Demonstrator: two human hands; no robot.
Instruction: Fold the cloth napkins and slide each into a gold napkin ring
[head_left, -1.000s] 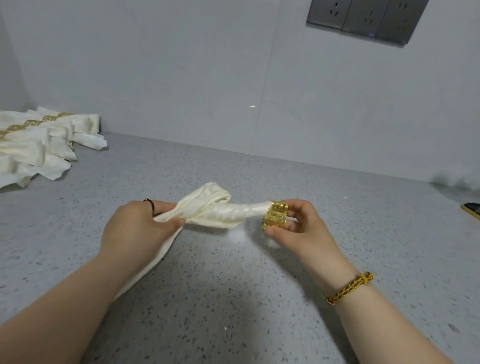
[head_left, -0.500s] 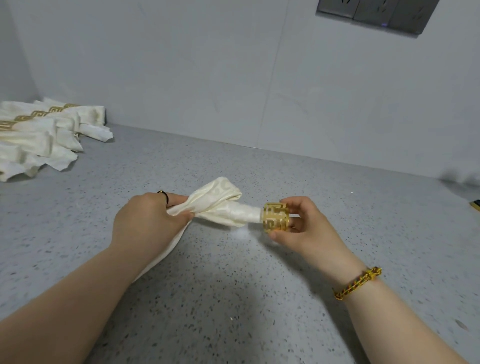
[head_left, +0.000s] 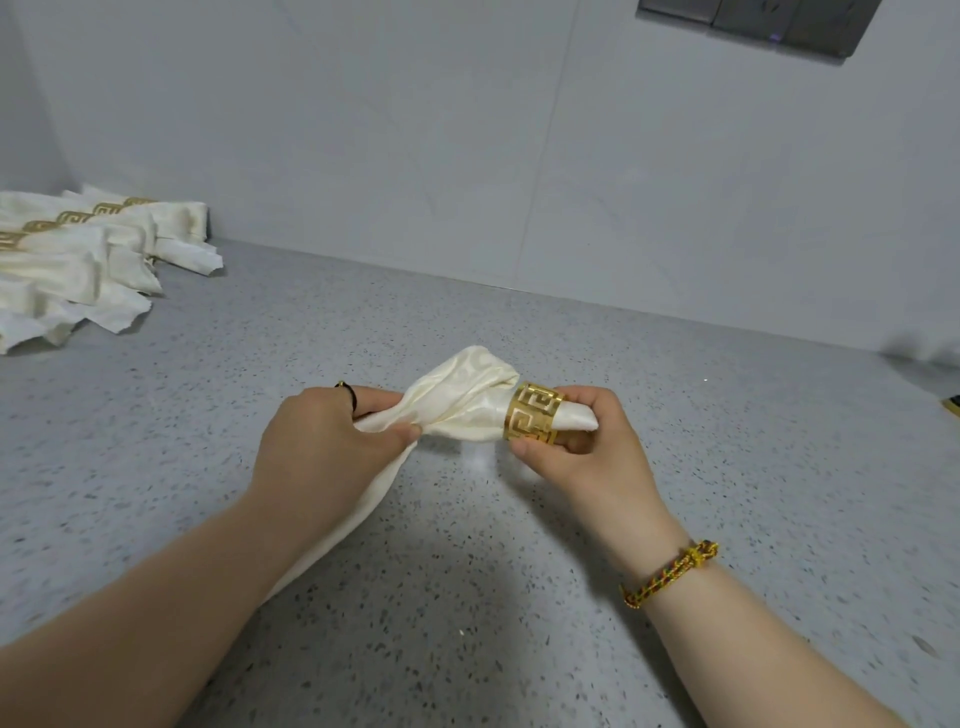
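The grey speckled counter (head_left: 727, 493) fills the lower view. At ten o'clock on it lies a pile of ringed napkins (head_left: 78, 260). Near the centre is a cream napkin (head_left: 467, 389), its tail trailing toward seven o'clock under the left forearm. The left hand (head_left: 322, 447) grips the bunched cloth, fingers curled round it. At its three o'clock, the right hand (head_left: 602, 457) pinches the gold ring (head_left: 532, 418), which sits around the napkin's narrow end; the tip pokes out past it. A braided bracelet (head_left: 670, 571) circles the right wrist.

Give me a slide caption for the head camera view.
Left hand grips a cream napkin while the right hand holds a gold ring around its end, above a grey counter.
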